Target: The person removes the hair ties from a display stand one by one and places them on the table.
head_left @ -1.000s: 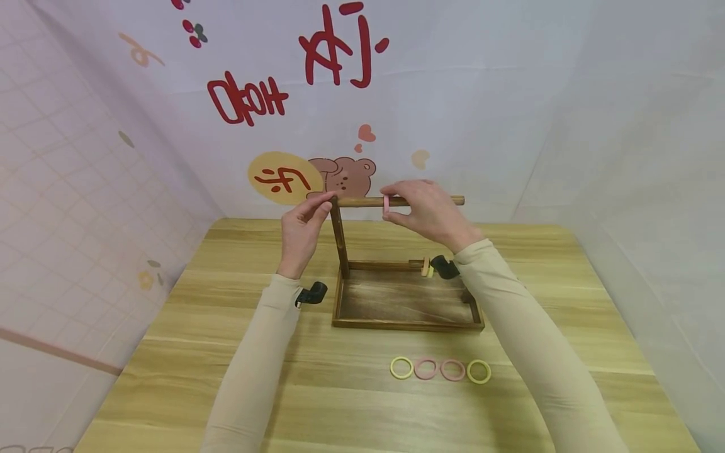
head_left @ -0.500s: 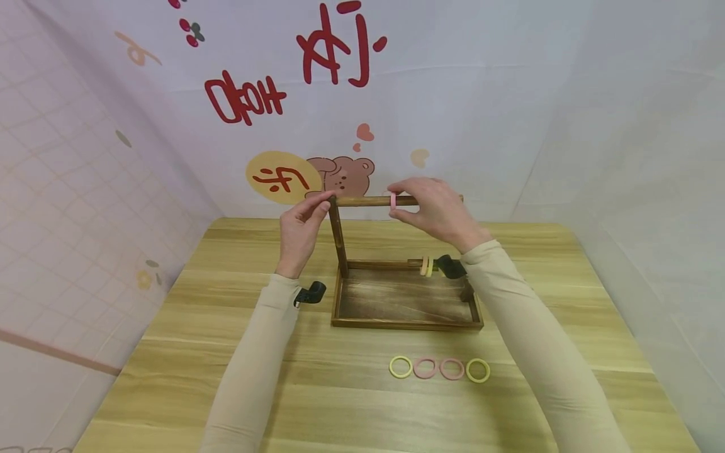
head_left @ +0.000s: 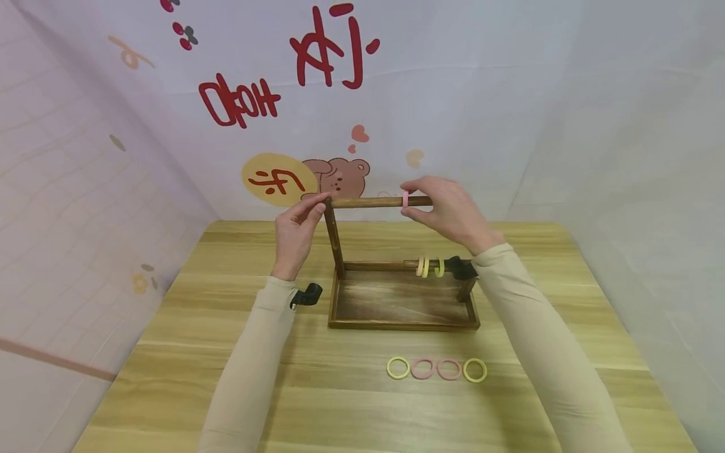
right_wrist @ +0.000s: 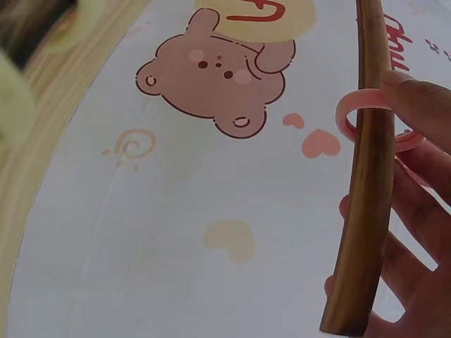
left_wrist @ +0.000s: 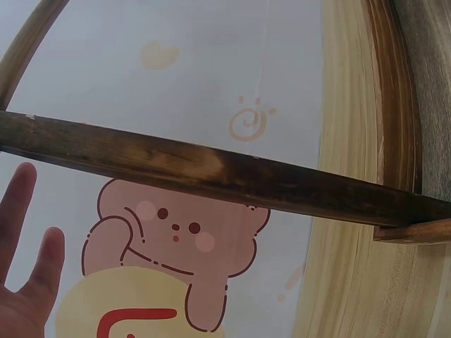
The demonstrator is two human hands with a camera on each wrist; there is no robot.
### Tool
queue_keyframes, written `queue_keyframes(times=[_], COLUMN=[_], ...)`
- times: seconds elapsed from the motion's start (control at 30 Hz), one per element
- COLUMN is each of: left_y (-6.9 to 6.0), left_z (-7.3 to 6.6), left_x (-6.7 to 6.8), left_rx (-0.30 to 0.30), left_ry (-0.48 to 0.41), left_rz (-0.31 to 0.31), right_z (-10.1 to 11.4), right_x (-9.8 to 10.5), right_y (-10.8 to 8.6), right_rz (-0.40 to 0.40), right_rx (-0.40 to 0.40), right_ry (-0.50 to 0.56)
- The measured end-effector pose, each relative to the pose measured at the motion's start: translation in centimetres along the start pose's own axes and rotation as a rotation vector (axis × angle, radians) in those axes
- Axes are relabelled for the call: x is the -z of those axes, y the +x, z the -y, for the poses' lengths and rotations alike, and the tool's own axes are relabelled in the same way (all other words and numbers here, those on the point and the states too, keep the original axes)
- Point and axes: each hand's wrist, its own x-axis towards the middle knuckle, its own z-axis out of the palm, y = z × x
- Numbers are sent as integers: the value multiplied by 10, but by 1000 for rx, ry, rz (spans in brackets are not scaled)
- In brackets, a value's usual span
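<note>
A pink ring (head_left: pixel 405 198) encircles the upper wooden rod (head_left: pixel 362 202) of a dark wooden stand. My right hand (head_left: pixel 453 207) pinches this ring between thumb and fingers; the right wrist view shows the pink ring (right_wrist: pixel 352 116) around the rod, whose free end points toward the bottom. At the top of the stand's left post (head_left: pixel 334 239), my left hand (head_left: pixel 294 236) has its fairly straight fingertips beside or touching the wood. In the left wrist view, two fingers of the left hand (left_wrist: pixel 28 260) stand apart near the post. Several yellowish rings (head_left: pixel 426 267) hang on the lower rod.
Below the rods is the stand's shallow wooden tray (head_left: pixel 396 326). In front of it, on the wood-grain table (head_left: pixel 317 390), lie a yellow ring (head_left: pixel 398 368), two pink rings (head_left: pixel 449 369) and another yellow ring (head_left: pixel 474 370) in a row. A printed cloth (head_left: pixel 481 126) hangs behind.
My right hand has slid the pink ring rightward along the upper rod, toward its free end. More of the lower rod's rings now show. The left hand keeps its place at the post.
</note>
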Motion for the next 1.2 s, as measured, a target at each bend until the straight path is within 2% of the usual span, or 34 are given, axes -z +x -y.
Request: queue_keyframes(times=[0.5,0.73,0.83,0.97,1.2], left_y=[1,5,5,5,5], left_z=[2,28,32,32,29], left_x=[5,7,7,7,5], left_rx=[-2,-5,-19,-34,-6], left_ry=[-18,-19,-13,-13,-11], left_rz=[-11,-15,-8,-2,-7], right_z=[-13,-19,-22,-26,-33], right_x=[12,17,18,20,24], right_y=[-14,-21,-25,-30,-36], right_rz=[-22,-32,-38,-45,-62], right_rx=[-61,-80,-86,-95,-103], right_ry=[25,21,16,14,5])
